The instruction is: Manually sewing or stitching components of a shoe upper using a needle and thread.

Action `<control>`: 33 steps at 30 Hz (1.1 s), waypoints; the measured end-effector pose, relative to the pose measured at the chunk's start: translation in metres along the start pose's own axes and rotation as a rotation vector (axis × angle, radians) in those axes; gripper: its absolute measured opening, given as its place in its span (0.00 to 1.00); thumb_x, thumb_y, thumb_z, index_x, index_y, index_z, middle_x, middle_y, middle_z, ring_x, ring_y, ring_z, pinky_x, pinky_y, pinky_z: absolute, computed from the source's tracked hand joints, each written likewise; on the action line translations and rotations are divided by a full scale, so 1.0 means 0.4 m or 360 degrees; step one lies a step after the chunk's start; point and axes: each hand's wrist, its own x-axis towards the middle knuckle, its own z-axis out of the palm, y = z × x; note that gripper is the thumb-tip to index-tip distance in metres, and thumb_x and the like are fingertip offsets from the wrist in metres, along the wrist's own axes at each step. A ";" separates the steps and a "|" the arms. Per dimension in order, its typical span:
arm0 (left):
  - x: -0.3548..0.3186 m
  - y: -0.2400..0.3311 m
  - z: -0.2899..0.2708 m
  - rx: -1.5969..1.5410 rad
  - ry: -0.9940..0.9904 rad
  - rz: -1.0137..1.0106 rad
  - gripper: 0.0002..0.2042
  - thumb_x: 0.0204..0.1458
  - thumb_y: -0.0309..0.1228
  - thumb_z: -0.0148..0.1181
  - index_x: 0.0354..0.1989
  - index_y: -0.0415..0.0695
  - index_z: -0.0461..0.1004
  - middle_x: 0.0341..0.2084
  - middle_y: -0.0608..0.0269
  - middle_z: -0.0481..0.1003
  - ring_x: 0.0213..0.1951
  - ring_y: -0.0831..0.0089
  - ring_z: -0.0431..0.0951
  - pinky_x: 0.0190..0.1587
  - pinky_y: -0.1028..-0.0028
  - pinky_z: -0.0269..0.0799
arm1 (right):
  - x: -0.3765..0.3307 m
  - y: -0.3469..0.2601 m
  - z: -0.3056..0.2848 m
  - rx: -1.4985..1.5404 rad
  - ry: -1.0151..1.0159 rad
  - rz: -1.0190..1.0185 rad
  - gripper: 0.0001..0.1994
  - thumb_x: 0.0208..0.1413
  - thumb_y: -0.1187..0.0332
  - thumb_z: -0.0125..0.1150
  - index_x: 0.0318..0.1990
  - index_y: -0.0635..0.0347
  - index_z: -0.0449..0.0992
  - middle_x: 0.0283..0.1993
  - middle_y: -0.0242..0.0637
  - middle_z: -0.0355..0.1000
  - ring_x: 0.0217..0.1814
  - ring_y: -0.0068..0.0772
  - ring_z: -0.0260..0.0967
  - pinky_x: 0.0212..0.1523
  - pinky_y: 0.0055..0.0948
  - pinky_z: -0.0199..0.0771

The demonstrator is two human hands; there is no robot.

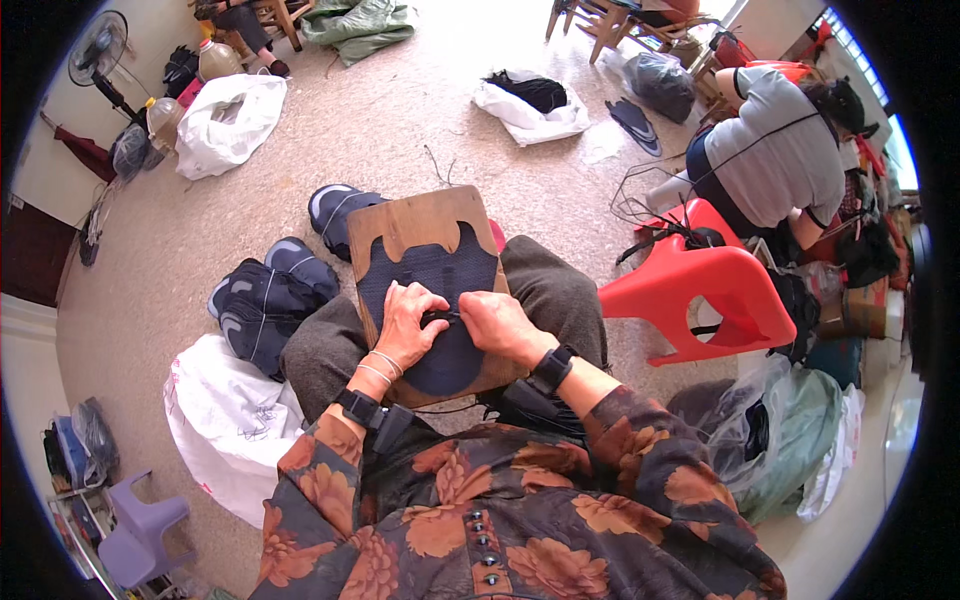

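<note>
Head view, looking down on a person seated with a wooden board [420,222] propped on the lap. A dark navy fabric piece [430,275], shaped like a shoe upper, lies flat on the board and covers most of its face, its lower end running down between the wrists. Both hands rest on this fabric near its middle. The left hand [408,320] lies knuckles up with fingers curled, its fingertips closed on a small dark bit [436,318] at the fabric's surface. The right hand [498,325] meets it from the other side, fingers bent and pinching the same spot, so the two hands nearly touch. What exactly the bit is cannot be told. Each wrist carries a black band, and thin bangles [380,366] sit on the left wrist. The sleeves are brown with an orange flower print.

Just left of the knees, a pile of dark navy shoe uppers [270,295] lies on the floor, beside a white sack [225,425]. A red plastic stool [705,290] stands to the right. Beyond it another person in a grey top [775,150] sits turned away. Farther off, a white bag [230,120] and a standing fan [98,50] are at the upper left.
</note>
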 end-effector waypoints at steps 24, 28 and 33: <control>-0.009 -0.011 -0.005 0.0003 0.0070 0.0116 0.13 0.42 0.27 0.70 0.37 0.45 0.77 0.35 0.62 0.74 0.44 0.60 0.73 0.57 0.60 0.60 | -0.032 -0.043 0.028 0.0165 0.0314 0.0179 0.05 0.60 0.69 0.55 0.36 0.60 0.72 0.37 0.50 0.74 0.40 0.58 0.75 0.39 0.51 0.76; -0.005 -0.014 -0.003 -0.0013 0.0050 0.0134 0.13 0.41 0.26 0.69 0.37 0.46 0.78 0.36 0.61 0.73 0.45 0.58 0.72 0.56 0.59 0.61 | -0.033 -0.046 0.038 0.0048 0.0333 0.0246 0.05 0.60 0.69 0.55 0.37 0.61 0.72 0.37 0.49 0.73 0.41 0.58 0.74 0.41 0.50 0.75; -0.007 -0.017 0.001 0.0022 0.0085 0.0146 0.11 0.43 0.24 0.68 0.37 0.45 0.77 0.35 0.61 0.72 0.44 0.59 0.73 0.57 0.58 0.61 | -0.027 -0.041 0.053 0.0100 0.0296 0.0188 0.04 0.60 0.69 0.56 0.38 0.59 0.72 0.37 0.48 0.73 0.41 0.58 0.74 0.42 0.50 0.75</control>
